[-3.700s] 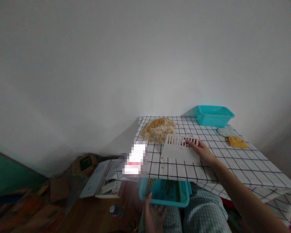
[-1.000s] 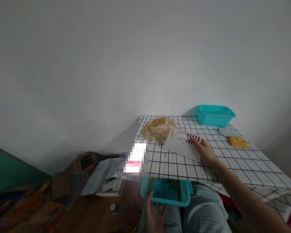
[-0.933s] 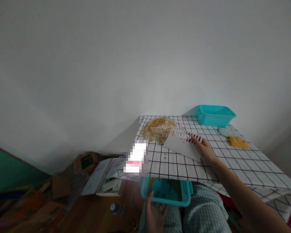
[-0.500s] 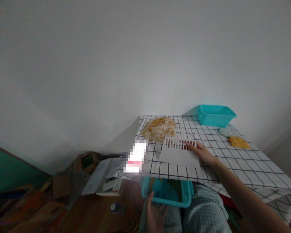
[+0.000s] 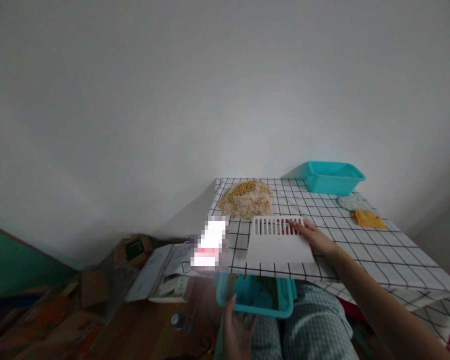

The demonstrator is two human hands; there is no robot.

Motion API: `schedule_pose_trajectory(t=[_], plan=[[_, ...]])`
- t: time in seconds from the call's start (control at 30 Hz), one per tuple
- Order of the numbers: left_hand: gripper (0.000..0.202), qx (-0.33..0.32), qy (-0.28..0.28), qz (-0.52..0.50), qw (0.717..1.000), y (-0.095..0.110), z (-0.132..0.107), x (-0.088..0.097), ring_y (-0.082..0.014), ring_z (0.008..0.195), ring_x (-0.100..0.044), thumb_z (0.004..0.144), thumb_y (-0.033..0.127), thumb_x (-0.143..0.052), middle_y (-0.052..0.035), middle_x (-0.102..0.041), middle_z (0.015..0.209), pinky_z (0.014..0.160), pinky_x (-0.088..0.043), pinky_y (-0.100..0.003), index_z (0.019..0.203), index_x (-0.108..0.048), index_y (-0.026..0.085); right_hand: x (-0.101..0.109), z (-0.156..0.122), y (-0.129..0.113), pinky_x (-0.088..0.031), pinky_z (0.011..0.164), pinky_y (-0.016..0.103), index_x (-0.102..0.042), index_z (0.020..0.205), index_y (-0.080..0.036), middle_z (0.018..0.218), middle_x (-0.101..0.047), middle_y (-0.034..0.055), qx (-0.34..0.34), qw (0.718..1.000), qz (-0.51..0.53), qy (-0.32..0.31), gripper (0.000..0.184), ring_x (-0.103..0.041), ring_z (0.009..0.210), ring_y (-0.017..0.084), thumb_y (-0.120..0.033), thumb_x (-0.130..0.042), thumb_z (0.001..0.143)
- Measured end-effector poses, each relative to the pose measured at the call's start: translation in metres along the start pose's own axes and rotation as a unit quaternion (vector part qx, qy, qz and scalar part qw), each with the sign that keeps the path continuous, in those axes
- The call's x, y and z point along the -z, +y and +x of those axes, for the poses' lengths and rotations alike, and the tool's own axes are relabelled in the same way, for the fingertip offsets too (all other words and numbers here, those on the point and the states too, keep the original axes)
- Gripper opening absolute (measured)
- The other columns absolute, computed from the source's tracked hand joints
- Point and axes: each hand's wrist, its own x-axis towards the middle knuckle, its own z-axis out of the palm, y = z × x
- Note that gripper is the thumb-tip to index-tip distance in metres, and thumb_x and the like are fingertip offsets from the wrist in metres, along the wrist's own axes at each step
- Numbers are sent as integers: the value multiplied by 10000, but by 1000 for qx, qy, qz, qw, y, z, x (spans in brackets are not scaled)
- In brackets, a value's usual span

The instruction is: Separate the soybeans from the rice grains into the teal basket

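Observation:
My right hand (image 5: 317,237) is closed on the right end of a white plastic board (image 5: 279,248) with a row of slots along its far side. The board lies over the near part of the checked tablecloth, close to the front edge. Below that edge my left hand (image 5: 238,327) grips the near left rim of a turquoise basin (image 5: 262,311), thumb over the rim and fingers beneath. Some yellow beans show at the basin's left inside; a dark greenish patch is on its right. Behind the board spreads a pile of yellow beans mixed with whitish grains (image 5: 247,200).
A second turquoise basin (image 5: 332,185) stands at the back right of the table. Near it lie a yellow cloth (image 5: 368,219) and a clear bag-like item (image 5: 352,202). A blurred-out bright rectangle (image 5: 210,242) is at the left edge. Boxes (image 5: 137,250) and a bottle (image 5: 180,321) are on the floor.
The white board has come slightly nearer to the table's front edge. The held basin has shifted a little left. The bean pile looks unchanged.

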Motion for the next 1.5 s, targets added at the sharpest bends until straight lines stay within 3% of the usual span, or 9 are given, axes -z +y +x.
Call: schedule_pose_trajectory(t=[0.17,0.37,0.57,0.77,0.87,1.0,1.07,1.27,1.5], plan=[[433,0,-7,-2,1000,0,0,1,-263,930,-683,735,398,-687,-72,-694,1101,775,-532,-413,1136,-574,278,5,12,-1,-541,674,316,-702,917,-213,863,-750,56,49,992,-2,116,390,-690,774,224,-582,-665,795],[434,0,-10,-1,1000,-1,-2,2,-255,925,-685,743,393,-681,-69,-699,1087,786,-527,-409,1146,-565,280,9,20,3,-551,649,343,-714,869,-211,834,-755,60,56,987,-60,137,410,-699,755,252,-607,-658,780],[480,3,1,7,1000,0,-4,-2,-250,903,-681,725,447,-691,-76,-693,1106,751,-516,-394,1157,-568,277,13,30,2,-548,764,354,-731,892,-211,920,-758,61,122,969,-78,199,460,-690,896,262,-645,-646,767],[452,8,-2,8,1000,1,-6,-3,-251,893,-680,720,418,-698,-79,-701,1074,757,-514,-395,1130,-582,265,15,24,-5,-540,752,364,-749,873,-207,904,-762,76,161,957,-91,225,455,-698,862,268,-635,-610,805],[454,10,5,5,1000,1,-3,-2,-255,880,-680,729,405,-678,-76,-692,1065,766,-506,-404,1147,-563,270,15,6,-15,-534,813,396,-769,911,-219,915,-769,73,208,943,-190,176,382,-700,883,276,-559,-609,841],[461,29,23,1,999,1,8,3,-288,881,-678,738,430,-639,-83,-676,1075,735,-493,-419,1170,-550,299,15,-27,-33,-514,926,431,-746,1093,-307,1114,-740,34,223,913,-339,-46,284,-679,1032,289,-394,-647,842],[470,37,36,-1,999,0,13,5,-287,853,-679,741,419,-633,-72,-672,1060,719,-489,-417,1189,-537,311,16,-39,-39,-506,956,439,-710,1157,-362,1199,-703,0,210,884,-401,-116,322,-669,1075,282,-299,-629,852],[518,38,26,4,999,-2,15,5,-275,848,-681,713,420,-671,-66,-698,1026,701,-500,-400,1205,-553,307,25,-33,-36,-503,985,467,-620,1254,-447,1312,-621,-64,216,819,-523,-99,551,-638,1154,267,-85,-519,850],[489,20,50,6,999,-1,12,1,-270,778,-692,723,391,-660,-68,-722,979,655,-511,-401,1195,-567,309,33,18,-48,-497,992,422,-670,1196,-416,1261,-657,-74,244,812,-523,-83,541,-646,1142,238,-45,-533,826]])
